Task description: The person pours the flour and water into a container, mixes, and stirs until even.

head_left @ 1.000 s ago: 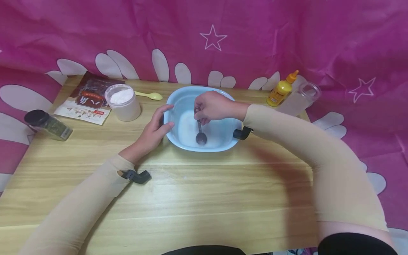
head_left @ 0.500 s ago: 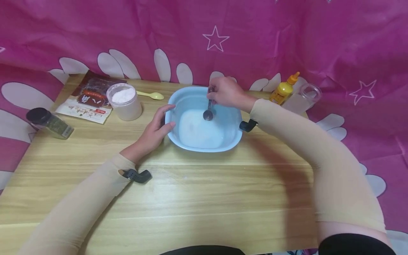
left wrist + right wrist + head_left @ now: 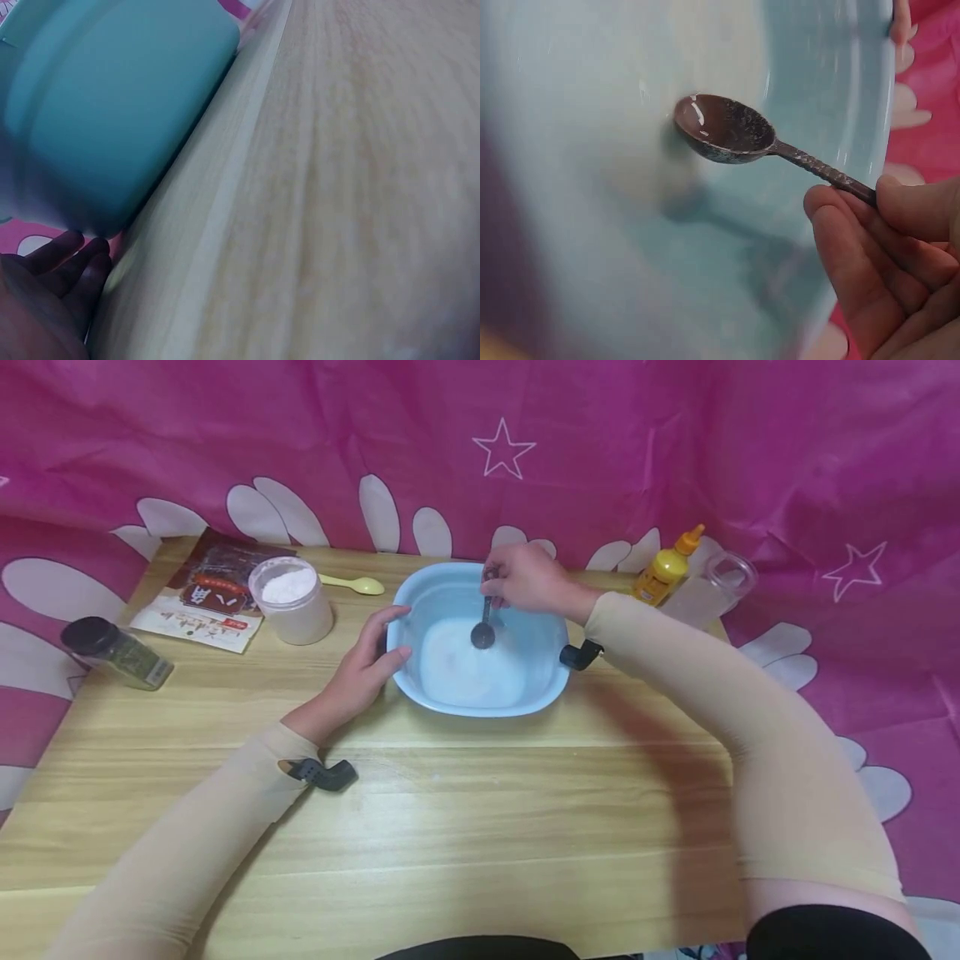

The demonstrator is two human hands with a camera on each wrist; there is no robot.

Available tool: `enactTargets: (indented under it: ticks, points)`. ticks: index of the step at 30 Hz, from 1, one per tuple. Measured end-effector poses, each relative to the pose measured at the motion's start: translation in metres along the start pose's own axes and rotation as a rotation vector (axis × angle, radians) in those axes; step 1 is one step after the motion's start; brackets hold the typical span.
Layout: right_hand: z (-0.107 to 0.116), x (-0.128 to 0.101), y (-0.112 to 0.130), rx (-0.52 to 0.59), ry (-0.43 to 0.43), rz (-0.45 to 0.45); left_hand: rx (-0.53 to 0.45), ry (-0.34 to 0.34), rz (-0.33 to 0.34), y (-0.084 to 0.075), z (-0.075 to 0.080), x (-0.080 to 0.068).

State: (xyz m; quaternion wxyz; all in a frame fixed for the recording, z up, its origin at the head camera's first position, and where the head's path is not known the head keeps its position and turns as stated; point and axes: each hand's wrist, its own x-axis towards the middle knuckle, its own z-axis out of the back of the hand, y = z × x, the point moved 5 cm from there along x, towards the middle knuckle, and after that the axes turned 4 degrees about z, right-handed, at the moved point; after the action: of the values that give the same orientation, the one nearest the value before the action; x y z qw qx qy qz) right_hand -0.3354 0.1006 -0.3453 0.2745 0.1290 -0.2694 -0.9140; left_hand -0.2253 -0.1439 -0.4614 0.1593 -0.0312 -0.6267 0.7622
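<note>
A light blue plastic basin (image 3: 480,711) stands on the table, its bottom covered by something whitish. My right hand (image 3: 531,578) reaches over its far rim and pinches the handle of a dark brown spoon (image 3: 483,635). In the right wrist view the spoon (image 3: 727,127) has a wet shine and pale specks, and its bowl is low over the whitish bottom. My left hand (image 3: 360,664) rests against the basin's left side, thumb and forefinger tips at the rim. The left wrist view shows fairly straight fingers (image 3: 64,259) beside the outer wall.
Left of the basin stand a tub of white powder (image 3: 291,602), a yellow spoon (image 3: 356,584), a brown and white packet (image 3: 206,593) and a black-lidded herb jar (image 3: 120,652). At back right are a yellow squeeze bottle (image 3: 666,568) and a clear container (image 3: 708,593). A pink curtain (image 3: 600,443) hangs behind.
My right hand has moved the dark spoon from the near part of the basin towards its far side, then slightly back and left. The left hand keeps its place.
</note>
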Motion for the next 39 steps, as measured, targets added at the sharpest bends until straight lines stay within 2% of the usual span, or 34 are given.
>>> enactTargets:
  ticks: [2,4,8,10,13,16,18,21,25,27,32,37,39]
  points:
    - [0.005,-0.001,-0.005,-0.054,-0.005,-0.032,-0.003,0.005,0.000,0.000,0.000,0.000]
    - [0.006,-0.003,-0.008,-0.058,0.041,-0.057,-0.004,0.009,-0.001,0.000,-0.001,0.001]
    - [-0.005,-0.007,-0.004,0.049,0.212,-0.061,0.006,0.006,-0.007,0.000,0.001,0.000]
    - [-0.011,-0.006,0.001,0.097,0.258,-0.040,0.002,0.004,-0.012,0.000,0.001,0.000]
    - [-0.012,-0.003,0.006,0.115,0.221,-0.026,-0.016,0.006,-0.016,0.000,0.000,0.000]
    - [-0.005,0.000,0.003,0.055,0.130,-0.038,-0.026,0.008,-0.013,-0.001,-0.001,0.000]
    - [0.000,0.000,0.001,0.000,0.101,-0.055,-0.022,0.007,-0.010,-0.001,-0.001,0.000]
    - [0.001,-0.002,-0.003,-0.015,0.141,-0.079,-0.017,0.008,-0.007,-0.002,-0.001,0.000]
    - [-0.007,-0.003,-0.001,0.053,0.221,-0.063,-0.018,0.010,-0.010,-0.002,-0.001,0.001]
    - [-0.008,-0.001,0.001,0.060,0.207,-0.041,-0.018,0.008,-0.010,-0.002,-0.001,0.000]
    - [-0.001,0.002,-0.002,-0.020,0.124,-0.047,-0.014,0.007,-0.003,0.000,-0.002,0.000]
    - [-0.004,0.000,-0.003,0.020,0.182,-0.050,-0.031,0.010,-0.010,0.000,-0.001,0.000]
    - [-0.005,0.001,-0.003,0.036,0.176,-0.038,-0.034,0.009,-0.011,0.000,-0.001,0.000]
